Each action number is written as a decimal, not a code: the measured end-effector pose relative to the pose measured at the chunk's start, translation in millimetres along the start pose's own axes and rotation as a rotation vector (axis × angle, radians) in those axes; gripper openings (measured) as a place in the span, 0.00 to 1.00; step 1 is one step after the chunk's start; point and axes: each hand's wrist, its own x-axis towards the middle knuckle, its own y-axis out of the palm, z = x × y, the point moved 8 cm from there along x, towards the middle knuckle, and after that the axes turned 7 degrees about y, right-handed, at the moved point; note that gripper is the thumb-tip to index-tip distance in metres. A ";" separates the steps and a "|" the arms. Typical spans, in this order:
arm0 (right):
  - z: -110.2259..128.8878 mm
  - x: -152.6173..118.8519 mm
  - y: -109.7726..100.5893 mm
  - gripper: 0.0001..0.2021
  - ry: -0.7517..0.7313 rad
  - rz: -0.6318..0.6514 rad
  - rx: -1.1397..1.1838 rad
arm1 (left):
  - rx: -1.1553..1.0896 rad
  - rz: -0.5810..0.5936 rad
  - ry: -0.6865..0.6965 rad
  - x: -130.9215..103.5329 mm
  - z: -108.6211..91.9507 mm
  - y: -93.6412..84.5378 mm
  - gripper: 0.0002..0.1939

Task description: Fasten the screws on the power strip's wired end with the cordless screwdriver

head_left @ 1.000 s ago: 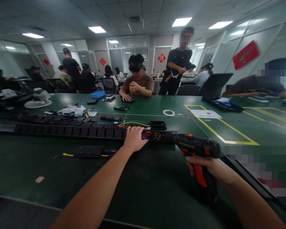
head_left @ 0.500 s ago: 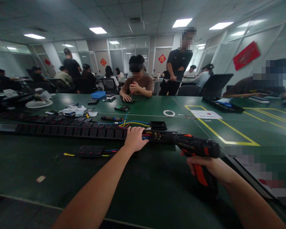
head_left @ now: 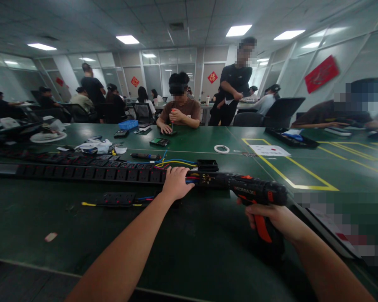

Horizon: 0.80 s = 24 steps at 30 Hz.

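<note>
A long black power strip (head_left: 91, 173) with a row of sockets lies across the green table. My left hand (head_left: 177, 183) is wrapped over it near its right end, beside exposed coloured wires and brass parts (head_left: 205, 179). In my right hand (head_left: 267, 213) is a black and orange cordless drill (head_left: 258, 192), held by its grip. Its front points left at the end of the strip; the bit's tip cannot be made out. Just behind lie a small black housing (head_left: 207, 164) and blue and yellow wires (head_left: 176, 162). A short socket piece (head_left: 119, 199) with wires rests in front of the strip.
Behind the strip are a pen-shaped tool (head_left: 145, 156), white gloves (head_left: 96, 146), a blue basket (head_left: 128, 125) and a white tape roll (head_left: 221, 149). A black tray (head_left: 290, 137) stands at right. Across the table a person (head_left: 179, 107) works with a red-handled screwdriver.
The view has shifted slightly, moving everything a little to the left in the picture. Both my hands keep their holds. The standing person at the back has moved their hands.
</note>
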 end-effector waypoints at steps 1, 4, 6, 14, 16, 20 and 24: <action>0.0 -0.2 -0.3 0.21 -0.001 -0.001 -0.003 | 0.001 0.003 -0.001 0.0 0.1 0.3 0.30; -0.8 -0.4 -1.1 0.22 0.003 -0.005 -0.009 | -0.003 0.004 0.000 0.0 0.3 0.8 0.30; -1.6 -0.2 -1.9 0.21 0.004 -0.012 -0.009 | -0.003 -0.005 0.002 0.0 0.1 0.3 0.29; -2.4 0.2 -2.2 0.20 -0.004 -0.015 -0.008 | 0.007 -0.013 -0.001 0.0 -0.3 0.5 0.29; -2.4 0.2 -2.5 0.20 0.001 -0.021 -0.013 | 0.005 -0.013 0.001 0.3 -0.1 0.9 0.29; -2.1 -0.1 -1.6 0.18 -0.005 -0.012 -0.012 | 0.005 -0.007 -0.001 0.6 0.5 1.3 0.29; -1.6 -0.5 -0.5 0.17 -0.007 -0.009 -0.004 | 0.006 -0.002 0.001 0.9 1.0 2.5 0.30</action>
